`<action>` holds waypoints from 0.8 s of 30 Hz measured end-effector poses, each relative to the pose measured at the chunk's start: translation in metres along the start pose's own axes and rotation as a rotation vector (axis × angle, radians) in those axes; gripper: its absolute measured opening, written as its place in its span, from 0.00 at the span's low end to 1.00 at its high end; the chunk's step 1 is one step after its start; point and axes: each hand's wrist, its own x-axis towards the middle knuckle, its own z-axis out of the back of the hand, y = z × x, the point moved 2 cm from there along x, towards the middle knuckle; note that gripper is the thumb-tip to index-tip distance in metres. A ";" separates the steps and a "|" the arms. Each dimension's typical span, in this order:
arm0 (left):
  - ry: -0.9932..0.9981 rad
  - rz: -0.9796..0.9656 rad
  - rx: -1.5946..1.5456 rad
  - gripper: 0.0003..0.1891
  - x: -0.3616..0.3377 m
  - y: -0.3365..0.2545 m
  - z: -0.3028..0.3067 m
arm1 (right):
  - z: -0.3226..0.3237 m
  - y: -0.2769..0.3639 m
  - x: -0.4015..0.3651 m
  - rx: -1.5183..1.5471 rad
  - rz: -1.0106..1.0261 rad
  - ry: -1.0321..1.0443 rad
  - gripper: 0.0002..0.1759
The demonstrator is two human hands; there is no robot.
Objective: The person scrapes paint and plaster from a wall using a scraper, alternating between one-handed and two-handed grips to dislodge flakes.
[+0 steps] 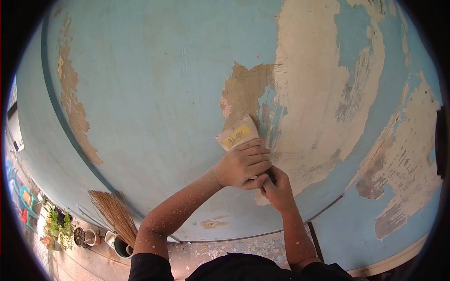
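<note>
A wide scraper (238, 132) with a pale, dusty blade and a yellow handwritten label lies against the blue painted wall (154, 98). My left hand (244, 165) is closed round it just below the blade. Lower down, my right hand (279, 190) is closed on the handle end, and the two hands touch. Most of the handle is hidden by my fingers. Above the blade is a brown patch (246, 89) where paint is off. A large cream patch (309, 103) with ragged edges spreads to the right. Pale flecks cover my left forearm.
Paint chips (234, 249) litter the floor at the wall's foot. A straw broom (114, 213) leans by a bucket (121, 247) at lower left. Beyond stand potted plants (58, 222) and a green stool (28, 199). A dark strip (51, 89) runs down the wall.
</note>
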 end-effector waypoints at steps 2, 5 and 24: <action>0.051 -0.024 -0.044 0.11 0.014 -0.004 -0.005 | -0.003 0.010 -0.011 0.200 -0.093 -0.062 0.21; 0.119 0.041 0.053 0.11 0.049 0.006 0.011 | -0.007 0.025 0.008 0.289 -0.074 -0.057 0.22; 0.056 0.182 0.193 0.08 0.142 0.044 0.053 | -0.004 0.112 0.067 0.513 0.027 0.228 0.18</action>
